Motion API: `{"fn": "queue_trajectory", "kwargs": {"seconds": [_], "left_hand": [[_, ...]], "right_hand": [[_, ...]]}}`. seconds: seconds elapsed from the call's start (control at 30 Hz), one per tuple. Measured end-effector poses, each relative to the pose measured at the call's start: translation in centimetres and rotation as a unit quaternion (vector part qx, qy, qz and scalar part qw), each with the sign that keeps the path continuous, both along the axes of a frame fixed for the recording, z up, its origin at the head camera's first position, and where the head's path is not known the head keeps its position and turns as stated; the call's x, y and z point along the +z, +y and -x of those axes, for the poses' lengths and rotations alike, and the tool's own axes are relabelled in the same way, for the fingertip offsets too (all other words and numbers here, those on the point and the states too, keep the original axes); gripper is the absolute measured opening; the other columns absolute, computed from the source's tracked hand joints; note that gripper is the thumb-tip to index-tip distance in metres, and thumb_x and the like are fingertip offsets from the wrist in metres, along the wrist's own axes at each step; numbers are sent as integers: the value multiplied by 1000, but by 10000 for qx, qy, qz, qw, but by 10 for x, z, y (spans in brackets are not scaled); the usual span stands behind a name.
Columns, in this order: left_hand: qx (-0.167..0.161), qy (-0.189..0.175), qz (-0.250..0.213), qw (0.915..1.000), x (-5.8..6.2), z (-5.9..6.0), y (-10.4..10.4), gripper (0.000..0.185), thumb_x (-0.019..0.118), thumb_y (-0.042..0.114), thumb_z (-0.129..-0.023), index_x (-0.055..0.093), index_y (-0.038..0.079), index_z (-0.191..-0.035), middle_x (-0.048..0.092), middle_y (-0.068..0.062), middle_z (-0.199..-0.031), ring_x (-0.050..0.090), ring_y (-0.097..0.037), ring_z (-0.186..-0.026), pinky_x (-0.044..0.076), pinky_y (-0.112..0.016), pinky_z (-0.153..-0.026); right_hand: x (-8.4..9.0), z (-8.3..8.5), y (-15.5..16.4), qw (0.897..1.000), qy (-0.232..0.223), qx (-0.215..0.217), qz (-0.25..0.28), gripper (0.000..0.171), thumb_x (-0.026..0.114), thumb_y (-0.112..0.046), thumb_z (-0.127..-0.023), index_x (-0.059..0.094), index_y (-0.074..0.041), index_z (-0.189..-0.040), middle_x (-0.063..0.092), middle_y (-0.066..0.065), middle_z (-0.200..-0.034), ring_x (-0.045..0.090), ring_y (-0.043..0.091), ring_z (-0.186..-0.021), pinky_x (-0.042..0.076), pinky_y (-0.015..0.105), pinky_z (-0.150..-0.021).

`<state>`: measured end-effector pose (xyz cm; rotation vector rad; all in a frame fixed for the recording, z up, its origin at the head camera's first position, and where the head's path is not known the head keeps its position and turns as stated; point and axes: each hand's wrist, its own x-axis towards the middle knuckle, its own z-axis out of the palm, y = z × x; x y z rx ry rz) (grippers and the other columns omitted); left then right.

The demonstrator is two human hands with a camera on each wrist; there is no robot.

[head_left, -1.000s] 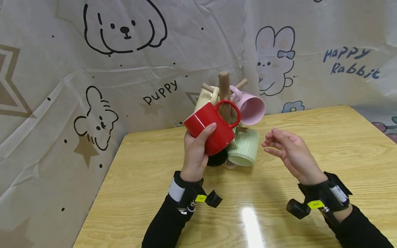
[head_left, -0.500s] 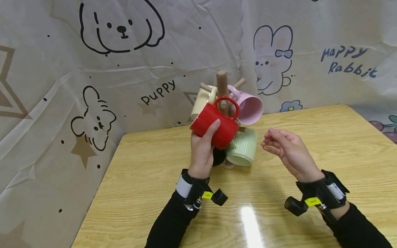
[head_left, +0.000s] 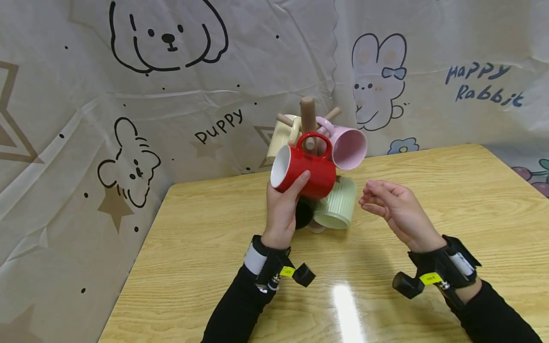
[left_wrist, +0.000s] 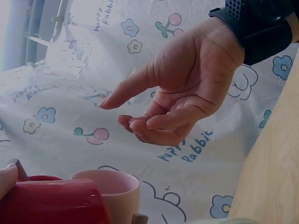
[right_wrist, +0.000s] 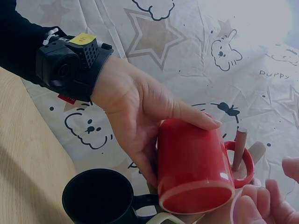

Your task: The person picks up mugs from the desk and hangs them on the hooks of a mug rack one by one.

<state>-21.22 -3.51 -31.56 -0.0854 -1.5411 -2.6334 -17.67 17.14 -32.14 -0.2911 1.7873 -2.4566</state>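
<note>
My left hand point(head_left: 283, 209) grips a red mug point(head_left: 315, 174) round its body, thumb across the near side. The mug lies tilted on its side, white inside facing left, its handle up against the post of a wooden mug tree point(head_left: 308, 114). In the right wrist view a peg point(right_wrist: 240, 147) shows at the handle's loop. My right hand point(head_left: 396, 209) hovers to the right with loosely bent fingers and holds nothing. A light green ribbed mug point(head_left: 336, 205) and a black mug point(head_left: 303, 214) hang low on the tree, partly behind the red one.
Higher up, a cream mug point(head_left: 280, 138) hangs at the left and a pink mug point(head_left: 349, 147) at the right. All stand on a wooden table point(head_left: 193, 267), close to a printed cloth backdrop point(head_left: 206, 47) along the back and left.
My left hand has shifted right and turned the red mug more level, so its white inside now shows and its handle lies nearer the post. My right hand has barely moved.
</note>
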Motion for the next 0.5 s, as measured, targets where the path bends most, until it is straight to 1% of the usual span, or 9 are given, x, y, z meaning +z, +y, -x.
{"fn": "queue_trajectory", "kwargs": {"seconds": [0.2, 0.4, 0.43, 0.5], "left_hand": [[179, -186, 573, 9980, -1, -3, -4, 65, 69, 10, -79, 30, 10, -132, 44, -6, -131, 42, -22, -119, 39, -38, -102], [177, -145, 760, 9968, 2, -5, -10, 72, 70, 10, -79, 25, 11, -135, 42, -7, -133, 42, -22, -121, 39, -37, -103], [212, -112, 807, 9965, 2, -7, -12, 74, 70, 10, -79, 24, 10, -137, 40, -7, -135, 41, -22, -123, 39, -37, -104], [397, -47, 1009, 9941, 4, -10, -20, 77, 71, 11, -78, 23, 11, -138, 37, -7, -137, 37, -22, -126, 37, -38, -105]], "right_hand": [[-1, 1, 1, 10000, -33, 12, -24, 17, 51, -17, -94, 66, -15, -88, 66, -5, -84, 64, 6, -80, 53, 19, -76], [-1, 1, 3, 9999, 21, -29, -141, 17, 51, -17, -95, 67, -15, -88, 66, -5, -84, 64, 6, -81, 53, 19, -76], [-1, 1, 4, 9998, 29, -49, -164, 17, 51, -17, -95, 67, -15, -88, 66, -6, -84, 64, 6, -81, 53, 19, -75], [-1, 1, 7, 9997, 74, -117, -190, 17, 51, -17, -95, 67, -16, -89, 65, -6, -84, 64, 6, -81, 53, 19, -75]]}}
